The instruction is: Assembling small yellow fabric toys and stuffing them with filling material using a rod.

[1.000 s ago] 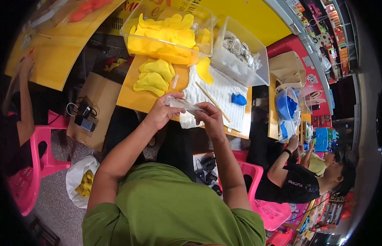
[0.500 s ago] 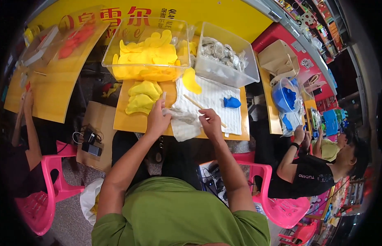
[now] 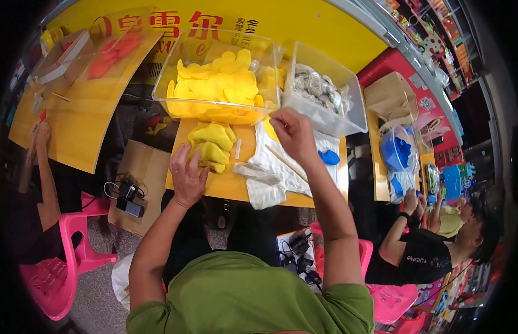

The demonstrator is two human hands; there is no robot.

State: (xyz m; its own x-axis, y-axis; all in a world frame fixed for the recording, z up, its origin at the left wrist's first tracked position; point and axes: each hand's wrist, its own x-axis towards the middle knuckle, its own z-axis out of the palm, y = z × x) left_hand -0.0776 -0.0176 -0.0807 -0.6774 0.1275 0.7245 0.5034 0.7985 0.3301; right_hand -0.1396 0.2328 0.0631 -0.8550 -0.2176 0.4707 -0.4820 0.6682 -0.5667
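Note:
My left hand (image 3: 188, 177) rests its spread fingers at the near edge of a pile of folded, soft yellow pieces (image 3: 213, 139). Over the far part of a white ribbed cloth (image 3: 273, 189), my right hand (image 3: 295, 133) has curled fingers. A flat yellow piece (image 3: 269, 129) lies partly beneath that hand; whether the fingertips grip it is hidden. A thin wooden stick (image 3: 285, 161) lies slantwise on the cloth, with a greyish-white, film-like flap (image 3: 258, 172) beside it. A small blue lump (image 3: 328, 157) shows past my right forearm. Near the yellow pile lies a narrow whitish strip (image 3: 238, 148).
A clear bin of yellow pieces (image 3: 214, 89) stands at the table's back, beside another bin with grey wrapped lumps (image 3: 320, 92). To the right, a person (image 3: 423, 245) works near a blue bowl (image 3: 397, 150). Another person's hands (image 3: 41, 136) are at the left table (image 3: 75, 125).
Both hands have let go of the film-like greyish material. My left hand has moved left to the folded yellow pieces; my right has reached farther forward over the flat yellow piece. The view has shifted slightly.

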